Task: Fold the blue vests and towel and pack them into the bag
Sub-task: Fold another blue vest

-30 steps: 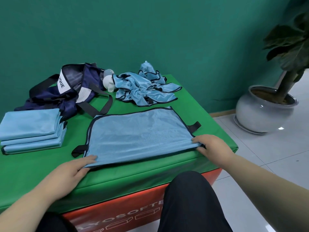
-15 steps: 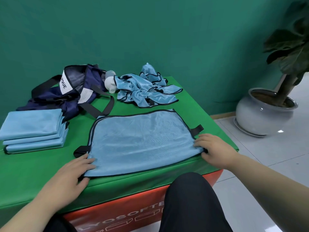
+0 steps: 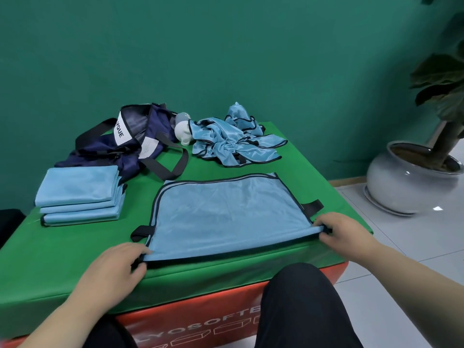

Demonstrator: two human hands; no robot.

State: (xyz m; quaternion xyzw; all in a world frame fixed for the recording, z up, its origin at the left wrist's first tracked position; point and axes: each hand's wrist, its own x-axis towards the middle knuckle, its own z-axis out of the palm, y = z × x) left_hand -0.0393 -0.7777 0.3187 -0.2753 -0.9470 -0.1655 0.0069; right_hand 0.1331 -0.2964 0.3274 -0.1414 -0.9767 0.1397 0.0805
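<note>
Both near corners of the flat vest [image 3: 226, 214] are pinched, one by the left hand [image 3: 113, 268], one by the right hand [image 3: 345, 234], beside the front edge of the mat [image 3: 62, 254]; folded stack [image 3: 80, 194], bag [image 3: 130, 146] and crumpled vests [image 3: 233, 140] lie beyond

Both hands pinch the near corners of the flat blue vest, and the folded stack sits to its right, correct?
No. The head view shows the folded stack to the left of the flat blue vest. The left hand and right hand do pinch its near corners.
</note>
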